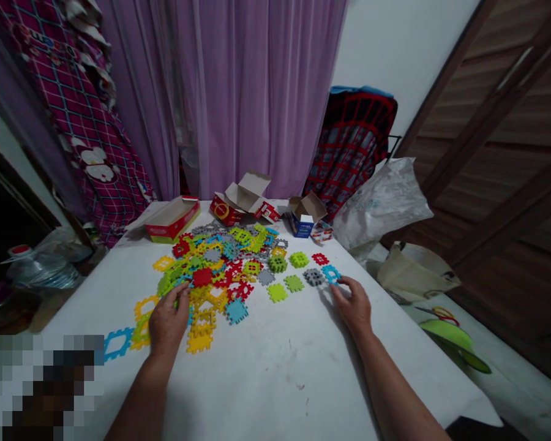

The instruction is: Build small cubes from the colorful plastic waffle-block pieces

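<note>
In the head view, a pile of plastic pieces (211, 254) in many colours lies on a white table (275, 380). The left hand (168, 321) is at the near left part of the pile, its fingers bent and close together beside a red square (202, 277); whether they grip a piece I cannot tell. To the right of the pile, the right hand (354, 305) has thumb and forefinger slightly parted at the near edge of a blue frame (326, 274); a firm hold cannot be made out. Between the pile and that hand sit a grey stack (313, 277) and two green squares (286, 288). Beyond the pile stand an open red box (227, 210) and a blue box (302, 226), with a purple curtain (257, 92) behind.
</note>
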The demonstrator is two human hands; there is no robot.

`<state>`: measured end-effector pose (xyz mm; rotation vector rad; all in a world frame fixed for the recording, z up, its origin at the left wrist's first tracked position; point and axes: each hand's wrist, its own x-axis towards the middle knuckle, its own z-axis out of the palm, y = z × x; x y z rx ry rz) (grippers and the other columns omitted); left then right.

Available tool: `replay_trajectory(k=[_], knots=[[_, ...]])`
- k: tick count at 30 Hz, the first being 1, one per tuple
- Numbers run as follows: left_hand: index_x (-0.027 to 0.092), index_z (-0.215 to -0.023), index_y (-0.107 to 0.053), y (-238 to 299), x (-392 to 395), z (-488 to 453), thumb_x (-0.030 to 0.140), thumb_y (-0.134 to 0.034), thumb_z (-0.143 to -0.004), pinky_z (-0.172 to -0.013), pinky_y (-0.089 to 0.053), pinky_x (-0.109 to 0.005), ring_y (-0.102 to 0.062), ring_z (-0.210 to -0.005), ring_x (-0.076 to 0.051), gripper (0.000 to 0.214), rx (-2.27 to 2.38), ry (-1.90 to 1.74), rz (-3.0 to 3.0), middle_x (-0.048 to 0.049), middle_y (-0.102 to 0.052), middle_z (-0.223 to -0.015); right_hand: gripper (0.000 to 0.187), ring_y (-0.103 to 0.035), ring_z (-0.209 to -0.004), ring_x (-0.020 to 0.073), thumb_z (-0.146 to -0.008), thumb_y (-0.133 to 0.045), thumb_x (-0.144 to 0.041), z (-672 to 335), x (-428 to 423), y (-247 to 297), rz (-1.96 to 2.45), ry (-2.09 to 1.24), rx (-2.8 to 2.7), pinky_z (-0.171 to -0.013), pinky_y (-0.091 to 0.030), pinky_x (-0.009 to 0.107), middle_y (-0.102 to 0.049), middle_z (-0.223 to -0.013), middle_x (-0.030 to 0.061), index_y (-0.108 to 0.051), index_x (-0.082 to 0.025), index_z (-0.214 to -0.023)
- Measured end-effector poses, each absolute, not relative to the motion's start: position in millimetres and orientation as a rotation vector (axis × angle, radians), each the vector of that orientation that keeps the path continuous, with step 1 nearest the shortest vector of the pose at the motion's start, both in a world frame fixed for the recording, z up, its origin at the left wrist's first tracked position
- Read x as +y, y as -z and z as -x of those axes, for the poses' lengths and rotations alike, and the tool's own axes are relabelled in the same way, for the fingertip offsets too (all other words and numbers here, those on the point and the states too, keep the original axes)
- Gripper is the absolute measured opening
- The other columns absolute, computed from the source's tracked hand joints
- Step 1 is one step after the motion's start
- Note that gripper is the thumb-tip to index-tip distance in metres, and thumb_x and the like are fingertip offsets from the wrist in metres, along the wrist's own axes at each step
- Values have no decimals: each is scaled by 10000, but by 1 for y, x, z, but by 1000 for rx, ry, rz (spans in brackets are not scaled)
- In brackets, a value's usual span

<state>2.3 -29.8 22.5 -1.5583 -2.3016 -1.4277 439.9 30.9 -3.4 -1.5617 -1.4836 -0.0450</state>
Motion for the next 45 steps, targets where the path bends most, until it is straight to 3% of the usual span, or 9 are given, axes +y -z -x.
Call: replay_trajectory(k=[7,18,31,45], knots=[[278,-980,-738,-22,-31,-1,397,-530,-855,-682,-529,-295,-703,-841,-213,270,-2334,1367,1510,-12,-775,-945,360,-625,-956,268,-774,-536,-514,-476,70,10,1756,13,-1494,-855,-460,403,-709,-1015,109,-680,-213,-908],[263,-1056,-742,-28,-32,-3,420,-522,-870,-725,-512,-314,-676,-845,-213,328,-2537,1230,1461,-40,-762,-1001,286,-616,-996,249,-820,-564,-398,-471,74,7,1960,93,-1707,-830,-416,352,-705,-1056,90,-696,-202,-981],[268,-1026,-744,-25,-31,-2,415,-530,-862,-697,-519,-291,-666,-758,-181,307,-2436,1256,1519,-17,-763,-945,345,-589,-1075,276,-832,-597,-433,-457,69,-8,2130,120,-1731,-851,-377,361,-703,-1105,96,-672,-200,-1076],[213,-1003,-735,-17,-31,3,390,-443,-909,-803,-525,-334,-713,-864,-233,354,-2059,1022,1736,-69,-773,-947,352,-635,-992,268,-806,-606,-438,-460,86,-9,2086,41,-1496,-822,-425,346,-731,-1001,89,-687,-205,-1057]])
